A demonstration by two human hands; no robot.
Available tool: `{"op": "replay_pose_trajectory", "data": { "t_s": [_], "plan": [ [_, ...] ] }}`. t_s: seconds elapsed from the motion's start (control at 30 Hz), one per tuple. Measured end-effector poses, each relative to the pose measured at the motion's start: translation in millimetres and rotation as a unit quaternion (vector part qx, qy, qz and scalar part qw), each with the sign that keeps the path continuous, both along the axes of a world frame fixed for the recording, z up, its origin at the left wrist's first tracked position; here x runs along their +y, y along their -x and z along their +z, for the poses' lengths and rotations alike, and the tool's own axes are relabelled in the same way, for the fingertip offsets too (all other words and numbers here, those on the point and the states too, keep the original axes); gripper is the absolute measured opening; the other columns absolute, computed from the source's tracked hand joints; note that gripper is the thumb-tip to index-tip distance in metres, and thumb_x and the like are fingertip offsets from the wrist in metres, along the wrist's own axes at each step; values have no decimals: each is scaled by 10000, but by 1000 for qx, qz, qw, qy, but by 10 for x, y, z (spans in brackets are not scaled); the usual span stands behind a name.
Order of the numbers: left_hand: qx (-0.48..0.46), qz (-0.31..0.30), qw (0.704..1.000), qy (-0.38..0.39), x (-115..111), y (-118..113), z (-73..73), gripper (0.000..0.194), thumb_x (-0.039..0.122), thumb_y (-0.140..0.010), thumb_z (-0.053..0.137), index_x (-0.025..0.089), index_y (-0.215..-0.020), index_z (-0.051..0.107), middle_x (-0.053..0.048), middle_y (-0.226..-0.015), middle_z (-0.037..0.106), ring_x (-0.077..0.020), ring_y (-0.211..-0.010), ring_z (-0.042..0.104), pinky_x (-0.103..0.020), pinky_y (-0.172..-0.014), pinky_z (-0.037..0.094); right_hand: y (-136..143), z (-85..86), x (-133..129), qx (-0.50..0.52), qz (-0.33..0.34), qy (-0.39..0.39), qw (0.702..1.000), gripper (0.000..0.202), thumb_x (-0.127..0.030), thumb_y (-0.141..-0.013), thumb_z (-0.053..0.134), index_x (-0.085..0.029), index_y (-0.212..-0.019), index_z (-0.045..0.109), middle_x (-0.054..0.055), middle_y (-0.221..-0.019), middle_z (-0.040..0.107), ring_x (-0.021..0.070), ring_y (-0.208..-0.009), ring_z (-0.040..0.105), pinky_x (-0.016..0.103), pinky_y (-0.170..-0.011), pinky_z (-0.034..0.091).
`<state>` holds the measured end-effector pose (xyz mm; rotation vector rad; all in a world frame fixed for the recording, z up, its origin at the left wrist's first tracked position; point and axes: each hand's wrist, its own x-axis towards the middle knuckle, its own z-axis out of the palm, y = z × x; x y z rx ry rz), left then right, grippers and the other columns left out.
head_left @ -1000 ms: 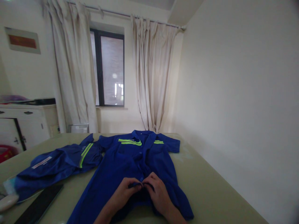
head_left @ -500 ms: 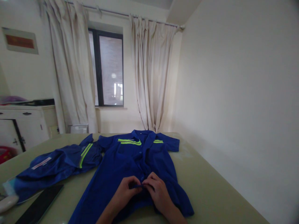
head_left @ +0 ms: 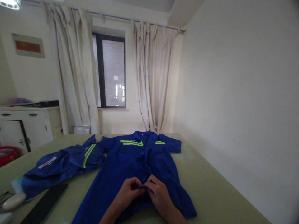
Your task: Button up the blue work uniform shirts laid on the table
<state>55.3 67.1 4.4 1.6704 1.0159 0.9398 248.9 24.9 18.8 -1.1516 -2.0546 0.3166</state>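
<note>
A blue short-sleeved shirt (head_left: 116, 168) with yellow-green stripes lies on the table (head_left: 210, 189), its collar toward the far edge. Near its lower front, my left hand (head_left: 129, 191) pinches the front edge of the cloth. My right hand (head_left: 157, 191) is close beside it, its fingers pinching the same edge. The fingertips almost meet, and whatever small part lies between them is hidden. Several buttons run up the front above my hands.
Left of the shirt lies a second blue garment (head_left: 63, 163) with a striped band. A dark flat object (head_left: 44, 205) and a white mouse-like object (head_left: 14, 201) are at the lower left. Beyond stand a white cabinet (head_left: 38, 121) and a red container (head_left: 9, 155).
The whole view has shifted slightly, so things appear a little further right and lower. Both hands keep their pinch on the shirt, with the fingers slightly rearranged.
</note>
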Motion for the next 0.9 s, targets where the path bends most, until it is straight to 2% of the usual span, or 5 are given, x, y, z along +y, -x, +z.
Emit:
{"op": "replay_pose_trajectory", "data": {
  "t_s": [0.2, 0.4, 0.5, 0.73, 0.9],
  "plan": [
    [-10, -3, 999, -35, -59, -38, 64, 198, 339, -718, 764, 186, -745, 641, 20, -723, 661, -170, -752, 594, -269, -709, 448, -16, 29, -38, -51, -13, -50, 997, 324, -137, -1025, 452, -266, -1067, 746, 20, -948, 648, 153, -868, 639, 217, -774, 474],
    [-5, -8, 998, -62, -184, -1, 108, 253, 308, -765, 749, 201, -994, 731, -52, -1020, 767, -244, -1010, 675, -329, -894, 506, 32, -41, -50, -67, -21, -87, 994, 303, -170, -1044, 461, -271, -1115, 737, 22, -997, 670, 143, -869, 656, 217, -792, 480],
    [8, -9, 998, -65, -202, 42, 93, 186, 321, -791, 733, 196, -925, 766, -43, -948, 791, -247, -954, 697, -347, -919, 503, 68, -84, -49, -59, -22, -101, 993, 254, -178, -1035, 508, -275, -1093, 734, 7, -976, 674, 132, -845, 662, 204, -766, 478],
    [-29, -9, 999, -37, -91, 111, -56, 238, 312, -726, 784, 185, -928, 787, -47, -932, 801, -251, -919, 700, -338, -878, 509, 66, -143, -23, -83, -21, -172, 981, 187, -170, -1015, 552, -270, -1078, 697, -7, -928, 701, 143, -800, 674, 219, -720, 476],
    [-18, -17, 999, -39, -131, 121, -17, 218, 307, -720, 801, 173, -884, 753, -37, -865, 770, -226, -869, 673, -314, -818, 498, 57, -116, -44, -133, 8, -182, 974, 164, -189, -1020, 548, -263, -1087, 678, -4, -954, 721, 155, -813, 682, 231, -725, 475]
  ]
}}
